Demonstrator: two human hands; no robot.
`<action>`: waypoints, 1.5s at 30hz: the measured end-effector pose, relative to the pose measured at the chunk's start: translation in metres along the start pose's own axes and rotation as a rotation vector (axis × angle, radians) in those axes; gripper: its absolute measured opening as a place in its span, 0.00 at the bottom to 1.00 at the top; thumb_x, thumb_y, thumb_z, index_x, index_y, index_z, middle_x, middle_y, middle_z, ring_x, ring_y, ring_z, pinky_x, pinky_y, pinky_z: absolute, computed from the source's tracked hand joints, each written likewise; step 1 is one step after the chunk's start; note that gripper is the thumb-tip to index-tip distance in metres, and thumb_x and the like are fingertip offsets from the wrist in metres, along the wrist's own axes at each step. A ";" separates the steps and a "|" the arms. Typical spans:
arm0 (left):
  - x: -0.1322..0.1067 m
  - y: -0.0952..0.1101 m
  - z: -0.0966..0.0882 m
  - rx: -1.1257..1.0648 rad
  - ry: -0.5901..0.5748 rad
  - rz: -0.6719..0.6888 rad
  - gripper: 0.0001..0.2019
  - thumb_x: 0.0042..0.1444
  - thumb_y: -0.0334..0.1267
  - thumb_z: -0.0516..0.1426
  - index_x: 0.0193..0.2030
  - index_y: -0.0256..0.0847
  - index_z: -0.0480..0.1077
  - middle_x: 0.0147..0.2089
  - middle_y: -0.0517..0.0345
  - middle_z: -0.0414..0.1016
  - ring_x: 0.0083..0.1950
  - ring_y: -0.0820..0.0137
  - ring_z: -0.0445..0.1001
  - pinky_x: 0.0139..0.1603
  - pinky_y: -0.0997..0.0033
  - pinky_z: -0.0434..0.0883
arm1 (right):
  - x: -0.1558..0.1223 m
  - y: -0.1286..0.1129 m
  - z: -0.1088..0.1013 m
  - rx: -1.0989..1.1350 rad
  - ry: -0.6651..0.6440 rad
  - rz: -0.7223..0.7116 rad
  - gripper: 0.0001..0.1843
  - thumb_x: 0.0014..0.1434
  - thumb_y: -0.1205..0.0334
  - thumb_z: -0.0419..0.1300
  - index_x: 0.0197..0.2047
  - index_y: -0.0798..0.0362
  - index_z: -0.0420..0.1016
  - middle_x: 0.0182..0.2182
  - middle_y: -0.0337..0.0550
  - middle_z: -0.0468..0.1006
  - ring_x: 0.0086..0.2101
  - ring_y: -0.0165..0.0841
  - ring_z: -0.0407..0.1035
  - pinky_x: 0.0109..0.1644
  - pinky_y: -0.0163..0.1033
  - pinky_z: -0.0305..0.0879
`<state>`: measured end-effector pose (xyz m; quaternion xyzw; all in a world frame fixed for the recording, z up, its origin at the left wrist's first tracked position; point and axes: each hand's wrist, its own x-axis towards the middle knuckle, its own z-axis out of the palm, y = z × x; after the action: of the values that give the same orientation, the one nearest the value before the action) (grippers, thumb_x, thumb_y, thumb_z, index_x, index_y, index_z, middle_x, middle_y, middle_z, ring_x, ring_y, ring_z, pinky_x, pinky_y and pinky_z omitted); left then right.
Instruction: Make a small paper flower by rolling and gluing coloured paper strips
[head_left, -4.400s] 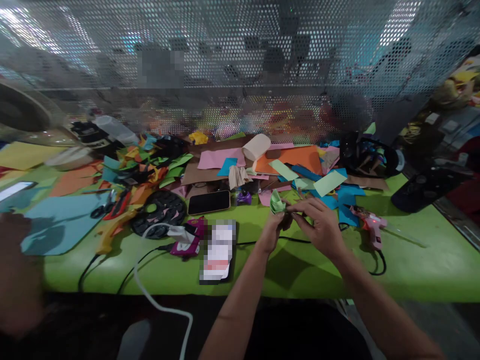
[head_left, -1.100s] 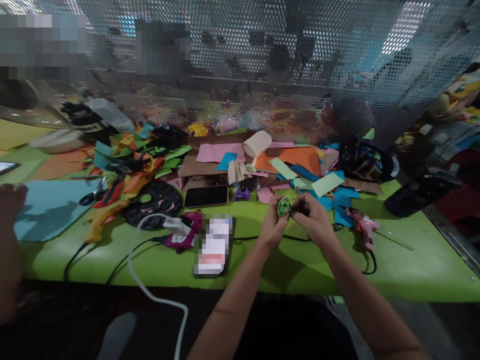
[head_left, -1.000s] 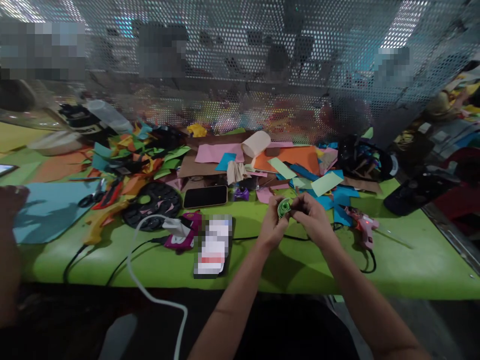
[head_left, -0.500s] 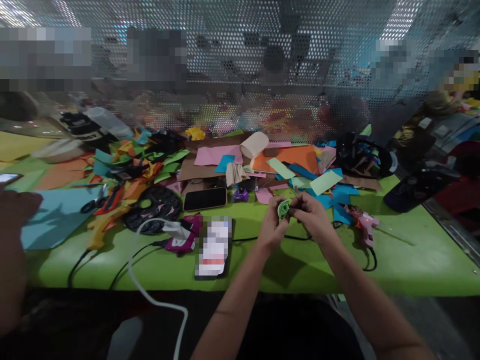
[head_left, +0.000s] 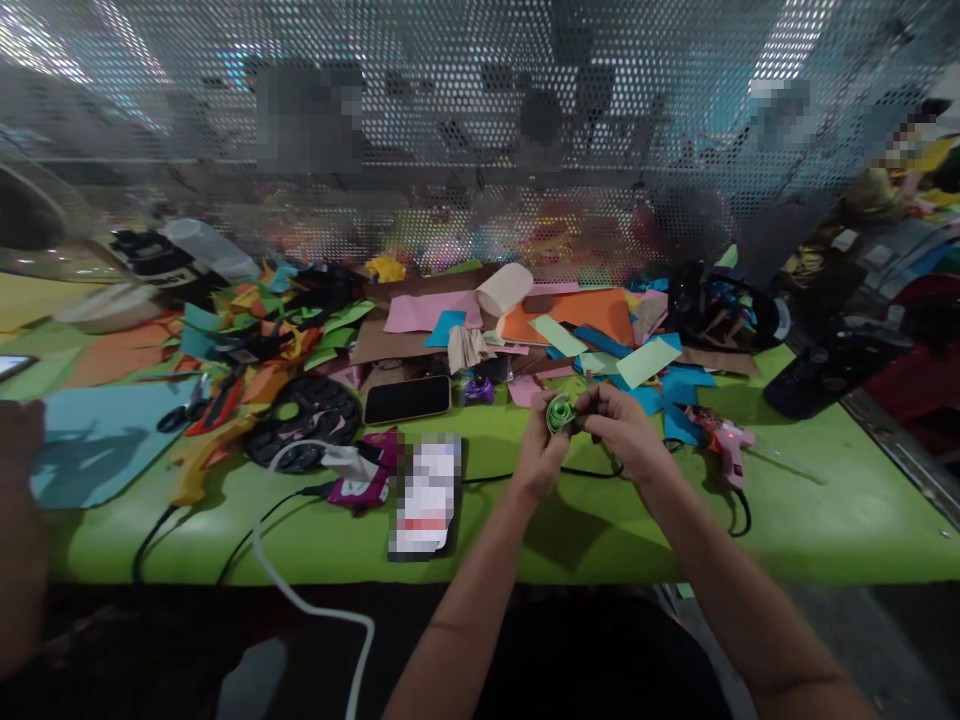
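Head view: a perforated metal screen [head_left: 480, 120] is seen rising along the far side of a lime-green worktop [head_left: 825, 520], across which cut coloured paper is scattered. A light blue sheet [head_left: 97, 440] is laid flat at the left, and another person's hand [head_left: 16, 440] is shown beside it at the picture's edge. An orange sheet [head_left: 592, 312] is spread toward the back, partly covered by paler strips. A black round disc [head_left: 304, 410] is placed left of centre, and a dark phone [head_left: 407, 399] is laid face up just to its right. A second phone [head_left: 427, 495] is set nearer the front edge, its screen blurred. The left hand [head_left: 541, 450] and the right hand [head_left: 626, 435] are brought together just above the worktop, right of centre. A pink glue gun [head_left: 720, 440] is rested on the worktop near the right hand. A green paper roll [head_left: 559, 411] is held between the two hands: the left grip is closed around its left side, the right grip is pinched on its right edge, and its coiled end is turned toward the camera
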<state>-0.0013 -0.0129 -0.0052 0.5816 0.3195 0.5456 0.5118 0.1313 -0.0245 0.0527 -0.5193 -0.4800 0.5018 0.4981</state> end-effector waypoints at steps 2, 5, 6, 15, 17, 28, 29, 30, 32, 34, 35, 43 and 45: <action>0.000 -0.001 0.000 -0.038 0.003 -0.025 0.14 0.57 0.38 0.56 0.50 0.45 0.62 0.43 0.58 0.64 0.40 0.69 0.64 0.44 0.70 0.66 | -0.001 -0.001 -0.001 0.030 -0.014 0.020 0.11 0.40 0.63 0.63 0.31 0.51 0.69 0.23 0.34 0.72 0.24 0.28 0.65 0.25 0.32 0.55; 0.001 0.000 0.000 -0.065 0.011 -0.042 0.13 0.57 0.39 0.56 0.49 0.45 0.63 0.44 0.57 0.65 0.41 0.69 0.64 0.45 0.69 0.67 | -0.002 -0.003 -0.002 0.029 -0.030 0.019 0.11 0.41 0.63 0.63 0.32 0.51 0.69 0.23 0.35 0.74 0.25 0.29 0.66 0.25 0.32 0.56; 0.001 0.000 0.000 -0.070 0.011 -0.048 0.13 0.57 0.38 0.56 0.49 0.45 0.63 0.44 0.57 0.65 0.41 0.69 0.64 0.45 0.69 0.67 | -0.002 -0.003 -0.002 0.020 -0.034 0.010 0.11 0.42 0.62 0.63 0.32 0.51 0.69 0.23 0.36 0.74 0.25 0.29 0.67 0.25 0.32 0.56; 0.001 0.003 0.000 -0.073 0.032 -0.085 0.16 0.55 0.38 0.57 0.50 0.45 0.63 0.41 0.58 0.66 0.40 0.69 0.64 0.42 0.70 0.66 | -0.003 0.001 -0.002 -0.103 -0.005 -0.184 0.07 0.47 0.63 0.63 0.32 0.51 0.70 0.26 0.36 0.75 0.28 0.31 0.70 0.31 0.36 0.64; 0.002 0.005 0.000 -0.123 0.040 -0.115 0.16 0.54 0.39 0.57 0.49 0.45 0.63 0.38 0.59 0.66 0.36 0.70 0.63 0.39 0.71 0.65 | -0.009 0.001 -0.003 -0.261 0.051 -0.335 0.04 0.52 0.64 0.61 0.34 0.50 0.73 0.29 0.38 0.77 0.30 0.32 0.71 0.34 0.37 0.66; 0.007 -0.001 0.002 -0.294 0.042 -0.181 0.16 0.52 0.38 0.58 0.47 0.43 0.63 0.32 0.63 0.64 0.30 0.74 0.61 0.33 0.72 0.62 | -0.020 0.002 -0.007 -0.676 0.060 -0.751 0.12 0.64 0.66 0.57 0.43 0.45 0.82 0.36 0.44 0.82 0.39 0.37 0.76 0.43 0.42 0.71; 0.006 -0.001 0.002 -0.290 0.043 -0.186 0.16 0.52 0.38 0.58 0.47 0.43 0.62 0.32 0.63 0.63 0.30 0.74 0.61 0.32 0.72 0.62 | -0.019 0.002 -0.007 -0.685 0.062 -0.749 0.12 0.64 0.66 0.57 0.43 0.44 0.82 0.36 0.44 0.82 0.40 0.38 0.76 0.43 0.42 0.72; 0.006 -0.002 0.002 -0.286 0.042 -0.190 0.16 0.51 0.38 0.58 0.47 0.43 0.62 0.33 0.63 0.63 0.30 0.74 0.61 0.32 0.73 0.62 | -0.019 0.002 -0.007 -0.690 0.065 -0.752 0.12 0.64 0.66 0.57 0.43 0.44 0.82 0.37 0.44 0.82 0.40 0.38 0.76 0.43 0.42 0.72; 0.006 -0.002 0.002 -0.278 0.040 -0.192 0.17 0.51 0.37 0.58 0.48 0.42 0.63 0.34 0.62 0.63 0.30 0.74 0.61 0.32 0.72 0.62 | -0.019 0.002 -0.007 -0.689 0.069 -0.761 0.13 0.64 0.66 0.57 0.44 0.44 0.82 0.37 0.45 0.82 0.40 0.38 0.76 0.44 0.43 0.72; 0.006 -0.002 0.002 -0.267 0.041 -0.196 0.17 0.50 0.37 0.58 0.48 0.42 0.63 0.34 0.62 0.63 0.31 0.74 0.61 0.32 0.72 0.61 | -0.019 0.002 -0.007 -0.691 0.066 -0.759 0.13 0.64 0.66 0.58 0.45 0.44 0.82 0.37 0.45 0.82 0.41 0.39 0.76 0.45 0.44 0.72; 0.006 -0.001 0.002 -0.264 0.043 -0.199 0.17 0.50 0.37 0.58 0.48 0.42 0.63 0.34 0.62 0.63 0.31 0.74 0.60 0.33 0.72 0.61 | -0.019 0.002 -0.007 -0.693 0.061 -0.753 0.13 0.64 0.66 0.58 0.45 0.44 0.82 0.37 0.45 0.82 0.41 0.39 0.76 0.45 0.44 0.72; 0.006 -0.006 0.002 -0.312 0.032 -0.204 0.17 0.51 0.38 0.58 0.48 0.42 0.63 0.32 0.63 0.63 0.30 0.74 0.60 0.31 0.72 0.60 | -0.020 0.002 -0.006 -0.669 0.057 -0.771 0.13 0.64 0.67 0.58 0.44 0.43 0.82 0.37 0.44 0.82 0.41 0.38 0.76 0.46 0.43 0.71; 0.007 -0.008 0.001 -0.320 0.035 -0.207 0.17 0.51 0.37 0.59 0.48 0.42 0.63 0.32 0.64 0.63 0.30 0.75 0.60 0.31 0.72 0.60 | -0.020 0.002 -0.006 -0.683 0.055 -0.775 0.13 0.64 0.67 0.58 0.44 0.43 0.82 0.37 0.44 0.82 0.41 0.38 0.76 0.46 0.43 0.71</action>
<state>0.0029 -0.0048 -0.0107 0.4473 0.2957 0.5438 0.6456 0.1366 -0.0443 0.0518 -0.4492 -0.7603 0.0811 0.4622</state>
